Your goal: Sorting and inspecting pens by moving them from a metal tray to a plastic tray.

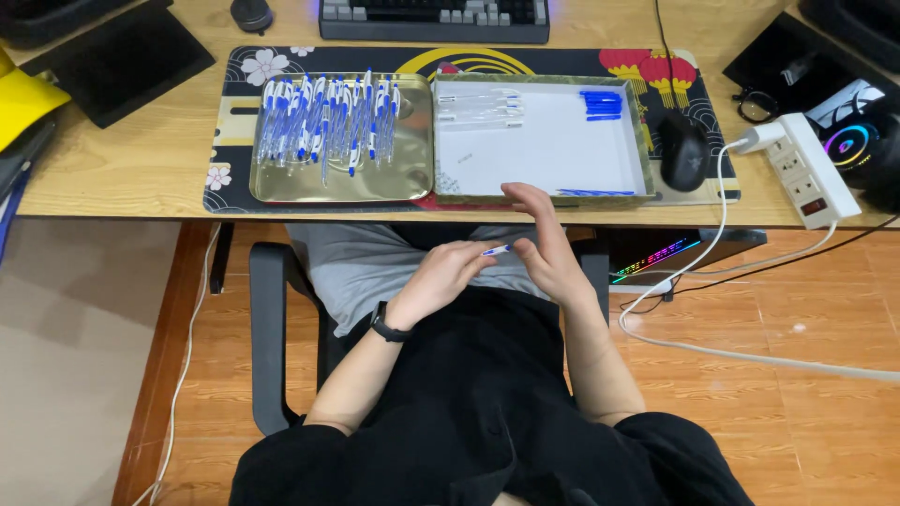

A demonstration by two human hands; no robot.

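Note:
My left hand [441,275] and my right hand [542,245] meet over my lap, just in front of the desk edge. Between their fingertips they hold a small pen [498,250] with a clear barrel and a blue end. A gold tray [281,183] on the left holds several finished blue-and-white pens [323,120]. To its right a white-lined box [553,150] holds clear pen barrels [480,106] at its top left, blue caps [600,103] at its top right and thin blue refills [595,193] along its near wall.
Both containers rest on a patterned desk mat [234,201]. A black mouse [684,152] lies right of the box, a white power strip [808,173] with a cable further right, a keyboard [433,19] behind. Chair armrests [267,319] flank my lap.

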